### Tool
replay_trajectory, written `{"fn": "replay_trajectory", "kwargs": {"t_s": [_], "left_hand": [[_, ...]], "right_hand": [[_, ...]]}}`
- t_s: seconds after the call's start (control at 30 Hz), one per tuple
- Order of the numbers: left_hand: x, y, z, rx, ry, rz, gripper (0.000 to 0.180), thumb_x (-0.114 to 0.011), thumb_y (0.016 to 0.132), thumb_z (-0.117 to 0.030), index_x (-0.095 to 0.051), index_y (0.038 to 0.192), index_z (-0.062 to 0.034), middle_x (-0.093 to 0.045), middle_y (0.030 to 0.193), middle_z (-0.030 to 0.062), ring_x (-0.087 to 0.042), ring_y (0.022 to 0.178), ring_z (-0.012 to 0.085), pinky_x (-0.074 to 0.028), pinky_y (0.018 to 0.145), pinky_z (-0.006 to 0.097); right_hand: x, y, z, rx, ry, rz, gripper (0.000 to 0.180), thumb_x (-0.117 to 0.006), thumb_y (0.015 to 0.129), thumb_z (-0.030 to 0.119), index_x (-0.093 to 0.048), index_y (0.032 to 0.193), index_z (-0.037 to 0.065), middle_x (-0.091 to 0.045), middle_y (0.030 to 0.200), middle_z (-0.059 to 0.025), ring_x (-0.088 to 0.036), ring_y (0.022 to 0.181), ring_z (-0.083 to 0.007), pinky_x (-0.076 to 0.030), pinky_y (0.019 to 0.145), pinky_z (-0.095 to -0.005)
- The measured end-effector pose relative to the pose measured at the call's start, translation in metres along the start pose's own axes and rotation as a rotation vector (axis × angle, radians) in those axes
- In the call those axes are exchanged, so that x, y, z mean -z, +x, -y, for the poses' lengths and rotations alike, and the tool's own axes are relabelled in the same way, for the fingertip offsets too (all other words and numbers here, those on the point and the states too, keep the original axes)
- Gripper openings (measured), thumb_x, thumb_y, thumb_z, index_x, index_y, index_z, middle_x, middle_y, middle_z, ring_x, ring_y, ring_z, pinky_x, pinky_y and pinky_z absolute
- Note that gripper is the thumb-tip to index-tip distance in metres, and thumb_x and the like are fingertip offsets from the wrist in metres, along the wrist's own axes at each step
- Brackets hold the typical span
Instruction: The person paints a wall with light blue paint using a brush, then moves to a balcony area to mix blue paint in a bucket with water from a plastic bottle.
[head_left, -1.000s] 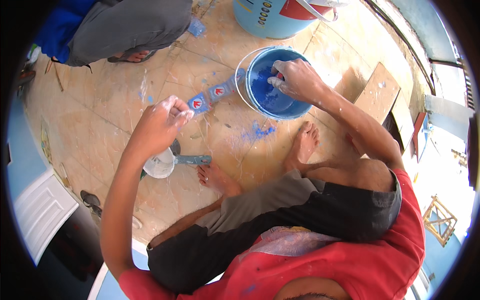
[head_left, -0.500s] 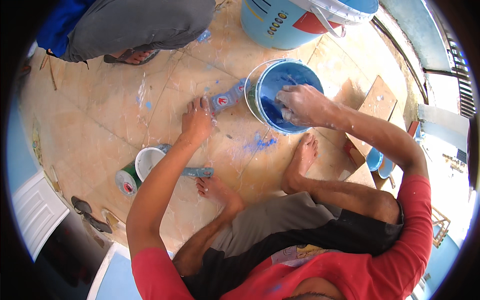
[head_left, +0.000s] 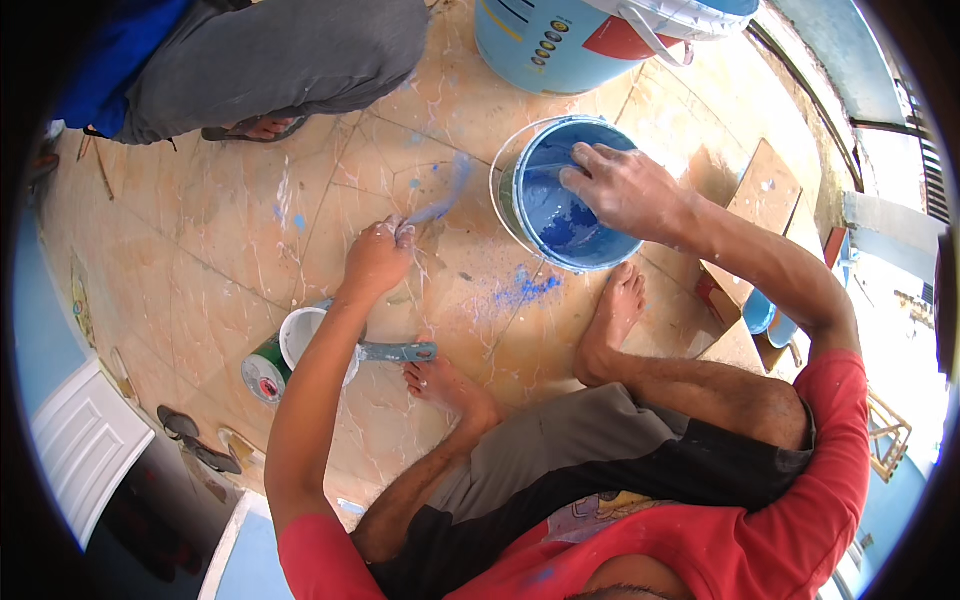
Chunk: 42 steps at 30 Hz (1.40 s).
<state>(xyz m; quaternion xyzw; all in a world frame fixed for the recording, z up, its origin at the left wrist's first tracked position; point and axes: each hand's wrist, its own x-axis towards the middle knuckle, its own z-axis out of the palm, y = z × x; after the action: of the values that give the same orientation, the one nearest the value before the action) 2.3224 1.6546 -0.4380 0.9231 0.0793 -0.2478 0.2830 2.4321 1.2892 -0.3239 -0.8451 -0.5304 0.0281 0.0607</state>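
Note:
At the centre-left, my left hand (head_left: 378,258) is closed on one end of a thin clear plastic packet (head_left: 440,203) stained blue. The packet is smeared by motion and stretches up and to the right over the tiles. My right hand (head_left: 630,190) is over the right side of an open paint bucket (head_left: 520,205), its fingers curled down inside the rim. Whatever those fingers hold, if anything, I cannot make out. Blue liquid with darker, unmixed patches lies in the bucket, and its wire handle leans out to the left.
A large light-blue tub (head_left: 550,50) stands beyond the bucket. A person in grey trousers (head_left: 280,65) crouches at the far left. By my left forearm are a white pot (head_left: 298,338), a grey-handled tool (head_left: 395,352) and a green can (head_left: 264,372). Blue powder (head_left: 525,288) lies near my feet.
My left hand has drawn slightly left and down, pulling the packet away from the bucket; its printed face no longer shows. My right hand has risen toward the bucket's right rim, its fingers less bunched.

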Motion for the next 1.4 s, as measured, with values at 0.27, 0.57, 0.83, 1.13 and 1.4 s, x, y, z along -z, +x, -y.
{"fn": "replay_trajectory", "kwargs": {"t_s": [0.27,0.57,0.83,1.13,1.4], "left_hand": [[0.011,-0.005,0.01,0.096,0.087,0.072,0.043,-0.058,0.104,-0.035,-0.075,0.118,0.0019,-0.074,0.112,0.0301,-0.069,0.108,0.0496,-0.054,0.096,0.055],[0.002,-0.004,0.035,0.046,0.211,0.107,0.041,-0.068,0.096,-0.034,-0.075,0.111,0.0038,-0.074,0.11,0.0316,-0.071,0.107,0.0485,-0.056,0.096,0.054],[0.01,-0.009,0.021,0.125,0.281,0.021,0.04,-0.07,0.094,-0.03,-0.072,0.115,0.0029,-0.075,0.107,0.0287,-0.072,0.105,0.0473,-0.057,0.093,0.053],[0.028,-0.028,-0.076,-0.128,-0.129,-0.145,0.048,-0.071,0.1,-0.034,-0.065,0.131,0.0026,-0.075,0.115,0.026,-0.073,0.11,0.04,-0.057,0.095,0.049],[0.025,-0.03,-0.147,-0.148,-0.408,-0.019,0.053,-0.075,0.1,-0.034,-0.061,0.133,0.0059,-0.077,0.101,0.0179,-0.076,0.093,0.0282,-0.058,0.083,0.039]], "right_hand": [[-0.003,0.005,0.0,-0.119,-0.1,0.355,0.02,-0.066,0.093,0.007,-0.07,0.109,-0.003,-0.071,0.099,-0.0228,-0.078,0.085,-0.0348,-0.065,0.071,-0.0408],[0.011,0.011,0.0,-0.404,0.158,0.644,0.018,-0.067,0.083,0.01,-0.074,0.089,-0.006,-0.075,0.085,-0.0251,-0.077,0.084,-0.0394,-0.062,0.074,-0.0469],[-0.002,0.02,-0.002,-0.548,0.438,0.623,0.028,-0.071,0.082,0.019,-0.075,0.087,-0.008,-0.074,0.085,-0.0277,-0.075,0.084,-0.0425,-0.059,0.079,-0.0487],[0.017,0.034,-0.015,-0.615,0.587,0.43,0.03,-0.07,0.087,0.019,-0.077,0.102,-0.006,-0.078,0.099,-0.0243,-0.076,0.097,-0.036,-0.06,0.087,-0.0443],[0.009,0.024,0.001,-0.194,-0.137,0.474,0.017,-0.065,0.094,0.007,-0.075,0.098,-0.005,-0.078,0.096,-0.0222,-0.079,0.093,-0.032,-0.065,0.082,-0.0408]]}}
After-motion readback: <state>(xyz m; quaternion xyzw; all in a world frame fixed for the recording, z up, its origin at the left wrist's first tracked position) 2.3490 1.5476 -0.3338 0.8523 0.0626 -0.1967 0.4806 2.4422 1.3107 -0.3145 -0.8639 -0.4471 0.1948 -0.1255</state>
